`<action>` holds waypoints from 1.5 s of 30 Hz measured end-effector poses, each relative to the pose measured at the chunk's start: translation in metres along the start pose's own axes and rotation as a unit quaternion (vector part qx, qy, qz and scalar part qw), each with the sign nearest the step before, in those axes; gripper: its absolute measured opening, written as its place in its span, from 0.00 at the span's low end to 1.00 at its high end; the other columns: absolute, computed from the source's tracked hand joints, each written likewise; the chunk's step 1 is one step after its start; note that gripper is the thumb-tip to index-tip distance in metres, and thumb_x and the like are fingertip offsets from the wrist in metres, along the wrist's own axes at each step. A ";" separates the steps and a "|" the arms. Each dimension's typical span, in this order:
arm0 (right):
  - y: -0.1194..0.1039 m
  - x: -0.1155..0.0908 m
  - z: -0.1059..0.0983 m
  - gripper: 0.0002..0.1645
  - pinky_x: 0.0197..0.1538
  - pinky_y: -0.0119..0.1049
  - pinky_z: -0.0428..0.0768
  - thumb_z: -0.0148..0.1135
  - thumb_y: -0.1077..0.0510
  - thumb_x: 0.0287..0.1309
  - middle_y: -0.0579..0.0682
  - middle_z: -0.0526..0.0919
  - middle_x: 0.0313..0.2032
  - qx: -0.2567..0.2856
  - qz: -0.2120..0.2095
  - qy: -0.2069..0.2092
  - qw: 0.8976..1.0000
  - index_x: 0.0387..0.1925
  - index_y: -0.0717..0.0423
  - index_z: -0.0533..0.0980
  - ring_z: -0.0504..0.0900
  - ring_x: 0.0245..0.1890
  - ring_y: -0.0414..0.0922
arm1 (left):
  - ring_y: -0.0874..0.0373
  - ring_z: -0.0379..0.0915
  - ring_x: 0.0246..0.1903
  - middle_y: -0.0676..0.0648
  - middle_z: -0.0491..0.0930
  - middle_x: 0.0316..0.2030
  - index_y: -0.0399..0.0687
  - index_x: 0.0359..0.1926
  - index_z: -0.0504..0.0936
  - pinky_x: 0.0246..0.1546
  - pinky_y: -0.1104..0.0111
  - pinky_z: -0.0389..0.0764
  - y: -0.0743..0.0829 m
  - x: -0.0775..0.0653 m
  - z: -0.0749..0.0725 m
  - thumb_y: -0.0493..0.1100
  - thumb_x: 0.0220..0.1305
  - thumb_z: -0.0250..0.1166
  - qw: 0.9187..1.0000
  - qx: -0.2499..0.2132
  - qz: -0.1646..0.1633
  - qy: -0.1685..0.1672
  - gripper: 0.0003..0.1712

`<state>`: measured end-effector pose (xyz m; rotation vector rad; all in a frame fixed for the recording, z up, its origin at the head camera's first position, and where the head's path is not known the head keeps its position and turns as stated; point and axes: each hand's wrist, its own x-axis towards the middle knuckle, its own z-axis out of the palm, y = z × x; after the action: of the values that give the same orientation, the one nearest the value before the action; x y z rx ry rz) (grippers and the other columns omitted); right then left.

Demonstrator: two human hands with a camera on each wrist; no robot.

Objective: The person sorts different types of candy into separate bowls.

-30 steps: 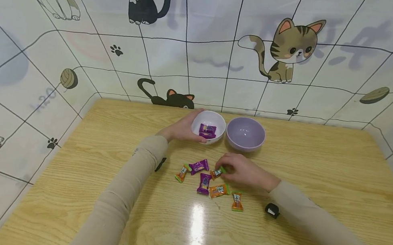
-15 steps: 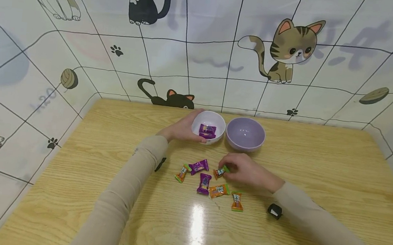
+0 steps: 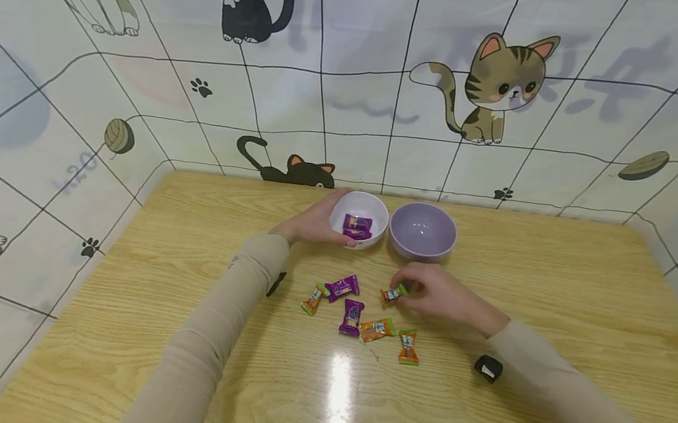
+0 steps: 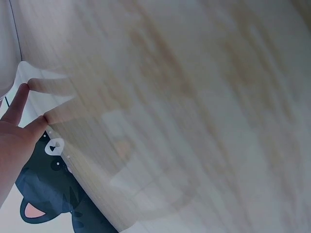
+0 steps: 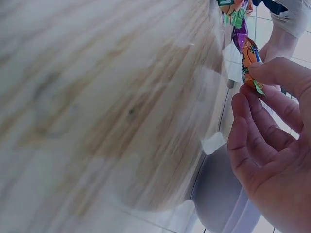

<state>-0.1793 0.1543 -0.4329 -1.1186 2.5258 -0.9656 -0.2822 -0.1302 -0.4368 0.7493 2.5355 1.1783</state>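
Observation:
My left hand (image 3: 317,223) holds the white bowl (image 3: 342,205) from its left side, thumb at the front and fingers round the back. Purple-wrapped candies (image 3: 358,223) lie inside it. With thumb and fingertips my right hand (image 3: 445,297) pinches a small orange candy (image 3: 390,294) with green wrapper ends, in front of the purple bowl (image 3: 422,231). The right wrist view shows this pinch close up, the other fingers of the right hand (image 5: 277,131) loosely curled. In the left wrist view only part of the left hand (image 4: 19,128) shows, fingertips at the table surface.
Two purple candies (image 3: 351,317) and several orange candies (image 3: 377,329) lie scattered on the wooden table (image 3: 526,275) between the arms. The bowls stand side by side near its back edge. A cat-print sheet (image 3: 358,102) rises behind. A black wrist device (image 3: 488,368) shows by the right sleeve.
My right hand has moved a little right and toward the purple bowl, carrying the orange candy away from the other candies. The left hand and white bowl have stayed in place.

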 end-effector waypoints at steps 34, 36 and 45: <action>0.002 -0.025 -0.045 0.15 0.32 0.36 0.77 0.70 0.72 0.47 0.39 0.81 0.32 -0.007 -0.030 0.140 0.990 0.39 0.56 0.82 0.76 0.32 0.41 | 0.52 0.60 0.62 0.44 0.58 0.68 0.46 0.75 0.47 0.64 0.60 0.62 -0.007 0.003 0.001 0.48 0.44 0.80 1.000 0.000 -0.005 0.000 0.65; 0.003 -0.024 -0.048 0.16 0.32 0.36 0.78 0.70 0.72 0.47 0.40 0.81 0.32 -0.010 -0.029 0.147 0.989 0.39 0.57 0.82 0.77 0.32 0.41 | 0.52 0.60 0.62 0.44 0.58 0.68 0.47 0.75 0.46 0.64 0.60 0.61 -0.006 0.002 0.001 0.48 0.45 0.80 1.000 0.001 -0.011 -0.001 0.65; 0.008 -0.017 -0.059 0.13 0.34 0.37 0.80 0.69 0.70 0.51 0.45 0.82 0.33 -0.010 -0.004 0.156 0.988 0.41 0.59 0.81 0.77 0.33 0.43 | 0.51 0.60 0.62 0.44 0.58 0.67 0.45 0.75 0.47 0.64 0.59 0.62 -0.006 0.002 0.002 0.47 0.45 0.80 1.000 -0.002 -0.005 0.002 0.64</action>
<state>-0.1975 0.1990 -0.3942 -1.0560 2.7786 -1.2046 -0.2848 -0.1313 -0.4421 0.7343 2.5359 1.1823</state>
